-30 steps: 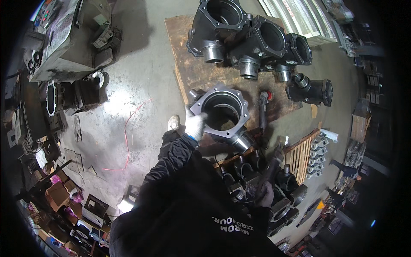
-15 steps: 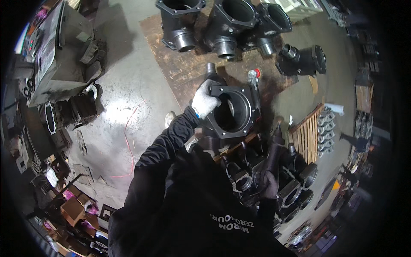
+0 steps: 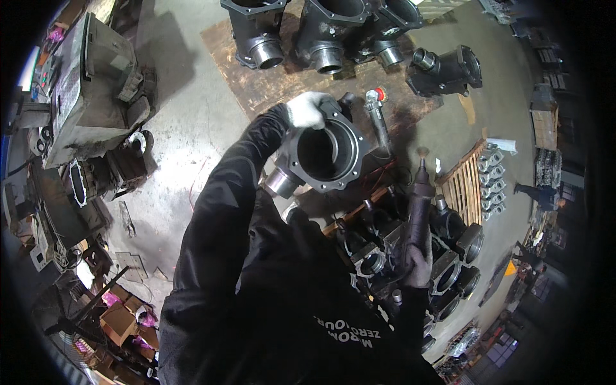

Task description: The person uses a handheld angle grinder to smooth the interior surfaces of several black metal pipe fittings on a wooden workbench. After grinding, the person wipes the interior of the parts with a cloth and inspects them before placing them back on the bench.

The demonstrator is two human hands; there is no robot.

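My left hand (image 3: 307,110), in a white glove, is closed on the upper rim of a black metal pipe housing (image 3: 357,168). The housing's wide round opening with its bolted flange faces up, and its bare-metal spigot (image 3: 282,183) points to the lower left. Lower right, my gloved right hand (image 3: 418,268) is wrapped round the dark body of a straight die grinder (image 3: 420,218). The grinder's tip, which looks like a small brush (image 3: 423,153), points away from me and stands apart from the housing.
A stained wooden board (image 3: 221,58) bears several similar black housings (image 3: 253,32) and a grinder with a red disc (image 3: 377,122). Close to my right arm stand more housings (image 3: 449,276). Farther right lies a slatted wooden pallet (image 3: 463,172); a metal cabinet (image 3: 96,83) stands left.
My left hand has turned the housing, so its spigot has swung from the far side to the lower left. The right hand keeps its hold on the die grinder.
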